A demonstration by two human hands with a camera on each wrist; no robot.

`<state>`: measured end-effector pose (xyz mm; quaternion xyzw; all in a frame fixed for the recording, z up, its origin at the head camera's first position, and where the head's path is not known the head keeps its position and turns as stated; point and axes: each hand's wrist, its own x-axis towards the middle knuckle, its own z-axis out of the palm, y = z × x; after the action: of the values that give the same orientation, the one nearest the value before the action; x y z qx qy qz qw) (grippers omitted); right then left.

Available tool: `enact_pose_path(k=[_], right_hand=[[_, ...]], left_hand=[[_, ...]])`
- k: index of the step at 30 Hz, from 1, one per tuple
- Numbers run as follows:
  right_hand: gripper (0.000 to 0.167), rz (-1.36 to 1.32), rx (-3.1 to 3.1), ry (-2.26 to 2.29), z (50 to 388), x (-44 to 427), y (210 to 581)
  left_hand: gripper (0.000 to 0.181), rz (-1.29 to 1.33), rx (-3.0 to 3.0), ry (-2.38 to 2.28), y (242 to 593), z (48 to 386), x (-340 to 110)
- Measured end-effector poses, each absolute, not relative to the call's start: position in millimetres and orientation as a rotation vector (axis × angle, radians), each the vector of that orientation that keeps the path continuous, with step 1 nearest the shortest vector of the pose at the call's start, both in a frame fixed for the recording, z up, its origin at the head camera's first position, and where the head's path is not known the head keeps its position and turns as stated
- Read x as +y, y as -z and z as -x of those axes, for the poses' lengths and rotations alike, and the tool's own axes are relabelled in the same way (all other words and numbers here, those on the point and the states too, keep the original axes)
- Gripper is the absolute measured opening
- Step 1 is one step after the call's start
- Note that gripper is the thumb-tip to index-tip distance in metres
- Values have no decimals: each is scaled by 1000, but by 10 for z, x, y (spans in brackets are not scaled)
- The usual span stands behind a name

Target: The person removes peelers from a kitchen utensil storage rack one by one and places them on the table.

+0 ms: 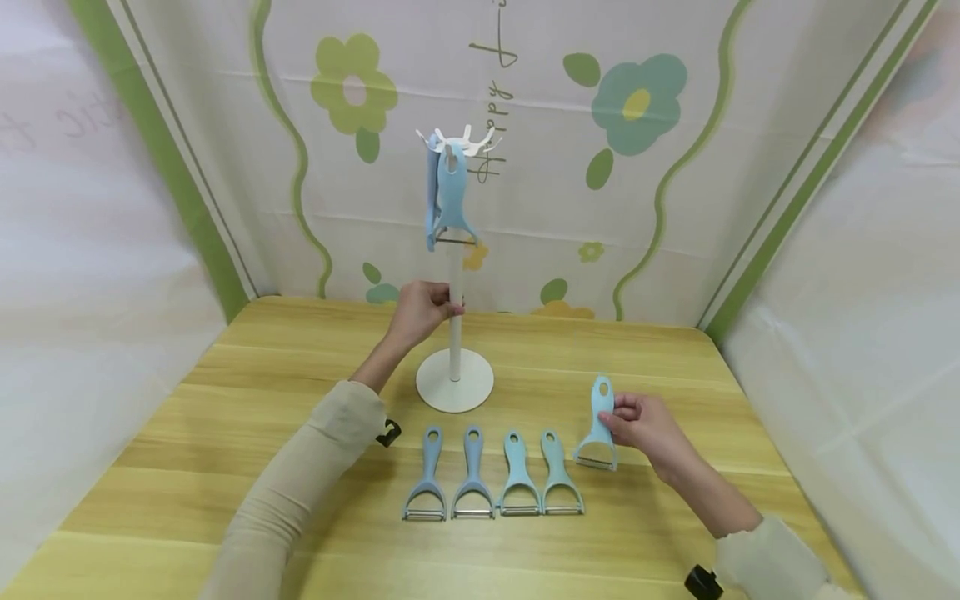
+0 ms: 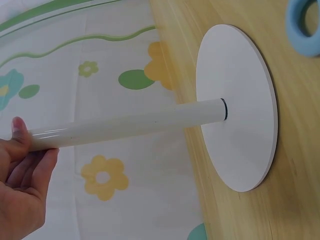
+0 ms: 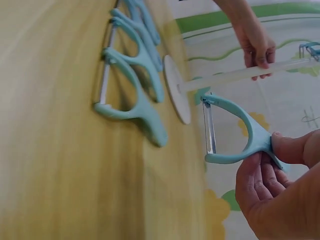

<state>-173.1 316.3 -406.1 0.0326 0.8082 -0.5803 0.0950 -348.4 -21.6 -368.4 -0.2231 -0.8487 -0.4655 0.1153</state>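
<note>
We see the left hand (image 1: 418, 313) curled round a white pole (image 1: 455, 350), centre frame; the right hand (image 1: 648, 430) pinches a Y-peeler (image 1: 601, 407), lower right (the left-wrist view misses the white hooks (image 1: 471, 150)).

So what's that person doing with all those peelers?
A person's left hand holds the pole of a white stand, and their right hand holds a light-blue peeler above the wooden table. At least two peelers hang from the stand's hooks, and four more peelers lie in a row on the table.
</note>
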Motion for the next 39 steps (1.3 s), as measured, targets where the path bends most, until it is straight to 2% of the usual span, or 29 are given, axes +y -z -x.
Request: enact_pose_path(k=[11, 17, 27, 39], right_hand=[[39, -253, 2403, 1558, 1586, 3309, 4392], [31, -315, 2377, 1560, 1573, 3330, 4560], [24, -233, 2498, 1445, 1592, 3271, 4591], [33, -202, 2683, 1233, 1629, 3246, 4671]], left_hand=[[19, 668, -2473, 1365, 3659, 3481, -217], [20, 673, -2485, 1365, 3666, 3470, -226], [20, 670, -2488, 1352, 3664, 3466, -229], [23, 672, -2488, 1381, 3674, 3470, -221]])
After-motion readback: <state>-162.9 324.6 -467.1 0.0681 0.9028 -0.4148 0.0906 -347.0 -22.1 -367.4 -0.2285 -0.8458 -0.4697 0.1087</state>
